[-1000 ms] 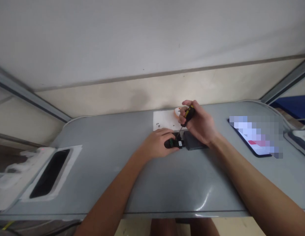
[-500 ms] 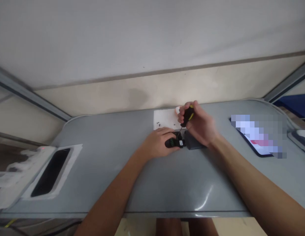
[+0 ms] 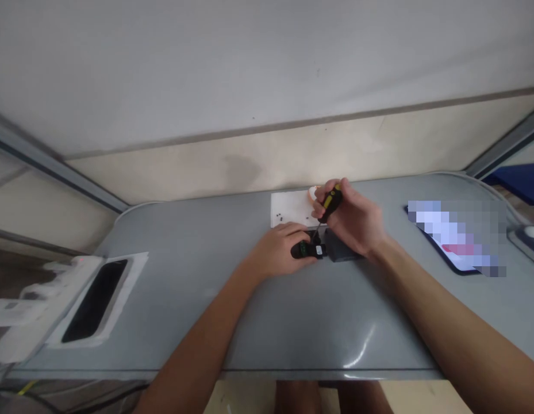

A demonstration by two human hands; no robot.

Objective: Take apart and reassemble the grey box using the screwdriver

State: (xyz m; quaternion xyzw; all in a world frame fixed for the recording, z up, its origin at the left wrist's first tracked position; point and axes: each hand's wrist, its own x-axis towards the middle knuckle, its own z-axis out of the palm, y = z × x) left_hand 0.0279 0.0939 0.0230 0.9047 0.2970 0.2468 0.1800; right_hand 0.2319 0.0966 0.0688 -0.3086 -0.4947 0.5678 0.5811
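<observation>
My left hand (image 3: 280, 251) is closed around a small black device (image 3: 308, 249) that lies on the grey table; green parts and a small white label show on it. In my right hand (image 3: 355, 221) is a black and yellow screwdriver (image 3: 331, 202), tilted, with its thin shaft running down to the device. Whether the tip sits in a screw is too small to tell. A dark grey flat box-like piece (image 3: 342, 248) lies just right of the device, partly under my right hand. Behind my hands is a white sheet (image 3: 288, 206) with several tiny dark bits on it.
A phone with a lit, blurred-out screen (image 3: 458, 238) lies at the right. At the left a dark phone (image 3: 94, 300) rests on white paper beside a white power strip (image 3: 51, 307) with plugs. A wall (image 3: 198, 172) rises behind the table (image 3: 193, 322).
The whole view has shifted slightly. My right hand still holds the screwdriver at the device, its handle tilted a little differently; my left hand keeps its grip.
</observation>
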